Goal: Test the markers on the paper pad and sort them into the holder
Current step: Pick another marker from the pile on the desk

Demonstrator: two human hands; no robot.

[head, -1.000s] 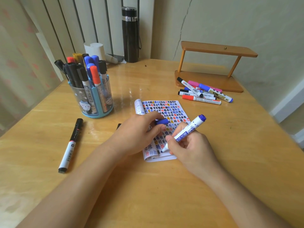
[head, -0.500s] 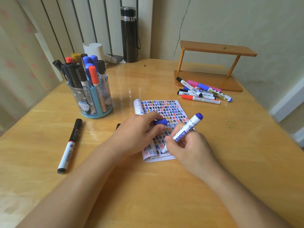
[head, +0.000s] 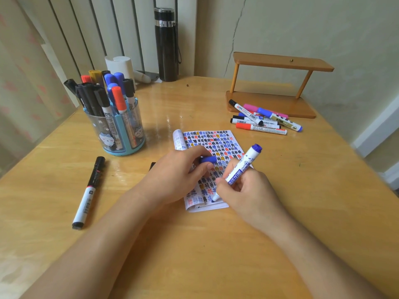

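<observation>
Head view. The right hand (head: 248,190) is gripping the blue marker (head: 239,169) in a writing hold, fingers curled round the barrel. The tip is sitting at the lower right of the paper pad (head: 216,143). Against the frames a second back, the tip is staying almost where it was while the butt end is tipping a little up and to the left. That looks like a short test stroke under way, not a lift-off.

The left hand (head: 174,175) is staying put, resting on the pad's left side and pinching the blue cap (head: 208,159) between thumb and fingers. My read is that testing is still going on for this marker, with capping and dropping it into the holder (head: 121,130) still to come. The holder is standing upright at far left, well apart from the pad and already crowded with markers. An untested pile (head: 263,121) is lying by the wooden shelf (head: 280,67), and a black marker (head: 89,190) is lying loose on the table (head: 302,190) in front of the holder.

Hard to make out:
- Whether the tip is actually touching the paper, and any fresh mark, since the right fingers are covering that spot.
- A dark thing (head: 152,166) peeking out behind the left hand, too hidden to identify.
- The barrel labels, which are too small to read.
- Both forearms, which are being cut off at the frame's bottom.
</observation>
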